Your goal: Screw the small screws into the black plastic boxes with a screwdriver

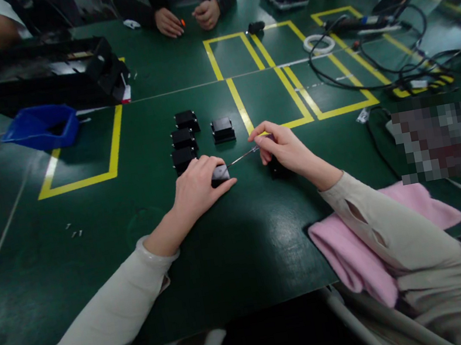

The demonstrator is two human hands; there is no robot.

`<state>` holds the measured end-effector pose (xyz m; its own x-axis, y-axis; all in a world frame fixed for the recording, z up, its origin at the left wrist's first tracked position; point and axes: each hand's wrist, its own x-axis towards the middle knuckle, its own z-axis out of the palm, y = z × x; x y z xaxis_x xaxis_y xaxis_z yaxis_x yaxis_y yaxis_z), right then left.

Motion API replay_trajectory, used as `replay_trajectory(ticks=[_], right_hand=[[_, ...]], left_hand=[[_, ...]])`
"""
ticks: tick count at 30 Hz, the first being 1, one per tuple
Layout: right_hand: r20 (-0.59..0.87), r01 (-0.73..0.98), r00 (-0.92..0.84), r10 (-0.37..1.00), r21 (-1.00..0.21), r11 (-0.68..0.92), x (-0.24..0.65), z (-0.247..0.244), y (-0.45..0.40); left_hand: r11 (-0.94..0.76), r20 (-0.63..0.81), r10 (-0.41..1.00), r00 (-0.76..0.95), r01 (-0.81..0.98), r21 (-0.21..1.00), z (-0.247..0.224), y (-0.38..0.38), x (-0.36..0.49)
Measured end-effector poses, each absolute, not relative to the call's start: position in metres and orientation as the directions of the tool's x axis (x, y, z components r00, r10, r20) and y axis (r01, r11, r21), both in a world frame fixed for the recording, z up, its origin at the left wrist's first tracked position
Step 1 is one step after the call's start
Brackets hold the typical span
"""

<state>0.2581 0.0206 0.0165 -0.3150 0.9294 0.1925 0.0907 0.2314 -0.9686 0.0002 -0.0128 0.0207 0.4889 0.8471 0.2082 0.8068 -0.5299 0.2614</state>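
Note:
My left hand (200, 185) is wrapped round a small black box with a grey face (220, 173), holding it on the green table. Between the fingers of my right hand (279, 149) is a screwdriver (243, 157), its thin shaft pointing left with the tip at the grey face. Beyond my left hand stand several black boxes, among them a back one (186, 121), a middle one (183, 139) and a near one (183, 159) partly behind my fingers. Another black box (222, 129) sits apart, to their right. Something dark lies under my right hand, mostly hidden.
A blue bin (43, 127) and a long black tray (48, 76) stand at the left. Small screws (74, 232) lie near left. Right are a pink cloth (350, 246), coiled cables (373, 73) and a white ring (319, 44). Across the table are other people's hands (207, 15).

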Motion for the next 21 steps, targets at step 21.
replay_trajectory(ticks=[21], right_hand=[[0.21, 0.097, -0.329, 0.921, -0.962, 0.254, 0.2585, 0.0179, 0.0198]], left_hand=[[-0.532, 0.218, 0.845, 0.488, 0.81, 0.249, 0.0191, -0.0128, 0.0001]])
